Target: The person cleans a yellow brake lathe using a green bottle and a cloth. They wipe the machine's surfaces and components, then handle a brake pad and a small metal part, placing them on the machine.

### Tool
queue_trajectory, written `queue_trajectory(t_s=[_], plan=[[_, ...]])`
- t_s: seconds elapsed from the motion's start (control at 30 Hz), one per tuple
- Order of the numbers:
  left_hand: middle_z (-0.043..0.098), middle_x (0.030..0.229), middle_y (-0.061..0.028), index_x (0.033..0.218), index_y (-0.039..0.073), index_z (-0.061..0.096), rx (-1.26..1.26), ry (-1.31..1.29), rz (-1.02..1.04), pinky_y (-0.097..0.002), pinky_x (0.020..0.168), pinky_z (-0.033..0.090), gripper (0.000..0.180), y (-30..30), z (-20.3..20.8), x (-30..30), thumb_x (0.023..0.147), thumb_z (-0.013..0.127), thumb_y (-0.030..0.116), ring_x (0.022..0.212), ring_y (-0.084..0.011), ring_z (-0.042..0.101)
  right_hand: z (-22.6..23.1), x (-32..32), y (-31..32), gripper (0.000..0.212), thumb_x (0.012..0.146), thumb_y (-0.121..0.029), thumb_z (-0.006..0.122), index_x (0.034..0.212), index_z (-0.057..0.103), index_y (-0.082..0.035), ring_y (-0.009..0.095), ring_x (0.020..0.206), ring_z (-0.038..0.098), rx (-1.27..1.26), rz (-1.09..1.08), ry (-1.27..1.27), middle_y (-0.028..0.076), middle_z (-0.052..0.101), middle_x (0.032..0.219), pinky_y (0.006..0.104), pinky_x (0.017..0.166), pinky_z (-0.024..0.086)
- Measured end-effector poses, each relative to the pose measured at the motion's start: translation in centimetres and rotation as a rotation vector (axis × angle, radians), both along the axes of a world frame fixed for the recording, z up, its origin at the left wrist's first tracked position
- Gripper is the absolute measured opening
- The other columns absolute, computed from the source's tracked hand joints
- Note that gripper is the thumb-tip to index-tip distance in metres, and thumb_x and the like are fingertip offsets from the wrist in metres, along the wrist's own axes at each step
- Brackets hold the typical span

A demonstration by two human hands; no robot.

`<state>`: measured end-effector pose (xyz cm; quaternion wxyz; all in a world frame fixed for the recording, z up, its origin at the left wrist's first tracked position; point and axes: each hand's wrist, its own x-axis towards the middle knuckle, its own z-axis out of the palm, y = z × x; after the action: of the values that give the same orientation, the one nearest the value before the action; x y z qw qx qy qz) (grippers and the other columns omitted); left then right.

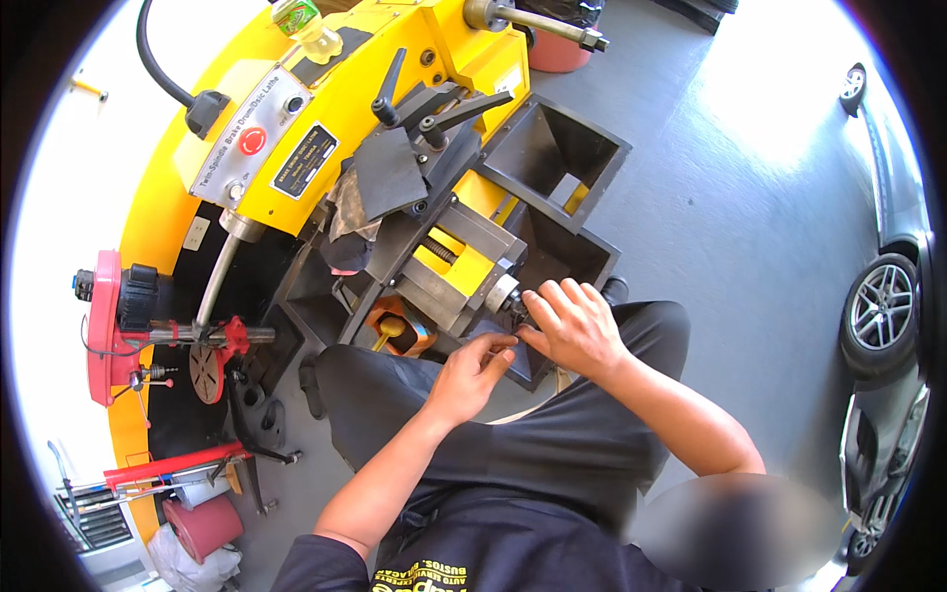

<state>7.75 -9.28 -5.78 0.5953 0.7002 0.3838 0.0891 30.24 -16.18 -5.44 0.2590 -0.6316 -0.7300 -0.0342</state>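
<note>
My right hand [577,328] curls its fingers and thumb round a small dark part at the end of a silver dial collar [503,293]. Just below and left of it, my left hand [469,378] has its fingertips drawn together, close to my right thumb. What the left fingers pinch is hidden. The collar sits on the near end of a grey metal slide [434,293], which has a threaded screw [441,251] in its slot. This slide belongs to a yellow brake lathe [395,59], with black clamp levers [393,89] above it.
Black open metal trays [557,158] flank the slide, and a dark cloth [390,178] lies over the tool post. An orange container [404,331] is beneath. A red drill press [113,331] stands left, a bottle [314,37] on top of the lathe. Cars [881,306] are parked right.
</note>
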Motion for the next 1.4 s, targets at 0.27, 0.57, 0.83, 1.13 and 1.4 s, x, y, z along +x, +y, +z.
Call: queue_trajectory(t_s=[0.27,0.57,0.83,1.13,1.4], plan=[[0.079,0.116,-0.0134,0.136,-0.001,0.070,0.014,0.092,-0.039,-0.0338,0.096,0.056,0.037,0.3,1.8,1.1,0.111,0.068,0.027,0.107,-0.0170,0.074,-1.4,0.4,1.1,0.049,0.078,-0.031,0.085,0.120,0.069,-0.011,0.024,0.095,0.061,0.135,0.036,-0.017,0.006,0.061,0.108,0.0405,0.081,0.049],[0.078,0.101,-0.0060,0.119,0.001,0.076,0.244,-0.040,0.177,-0.0293,0.084,0.057,0.021,4.0,9.3,-3.8,0.109,0.069,0.018,0.092,-0.0116,0.072,2.8,2.3,-0.3,0.022,0.092,-0.026,0.083,0.095,0.072,-0.007,0.027,0.097,0.065,-0.283,-0.063,0.095,0.007,0.071,0.091,0.0435,0.092,0.051],[0.073,0.113,-0.0059,0.120,0.003,0.074,0.722,-0.132,0.352,-0.0316,0.088,0.055,0.017,10.9,12.7,-5.0,0.105,0.070,0.009,0.103,-0.0184,0.071,11.2,-1.0,11.1,0.033,0.101,-0.029,0.078,0.116,0.071,0.000,0.039,0.105,0.073,-0.032,-0.191,0.613,0.017,0.074,0.097,0.0446,0.094,0.058],[0.064,0.148,-0.0115,0.137,0.008,0.073,1.015,0.068,0.178,-0.0460,0.121,0.043,0.039,14.7,11.9,-3.5,0.099,0.073,0.012,0.140,-0.0349,0.056,11.3,-1.5,19.4,0.042,0.093,-0.044,0.085,0.099,0.078,-0.003,0.030,0.094,0.079,-0.351,-0.282,0.780,0.018,0.079,0.093,0.0436,0.086,0.061],[0.061,0.151,-0.0138,0.141,0.010,0.071,0.996,0.118,0.119,-0.0471,0.120,0.042,0.044,15.7,10.3,-2.6,0.099,0.075,0.019,0.140,-0.0357,0.058,6.0,8.7,10.7,0.016,0.107,-0.018,0.072,0.116,0.059,-0.013,0.009,0.089,0.066,-0.401,-0.004,1.698,-0.002,0.066,0.102,0.0349,0.072,0.066]])
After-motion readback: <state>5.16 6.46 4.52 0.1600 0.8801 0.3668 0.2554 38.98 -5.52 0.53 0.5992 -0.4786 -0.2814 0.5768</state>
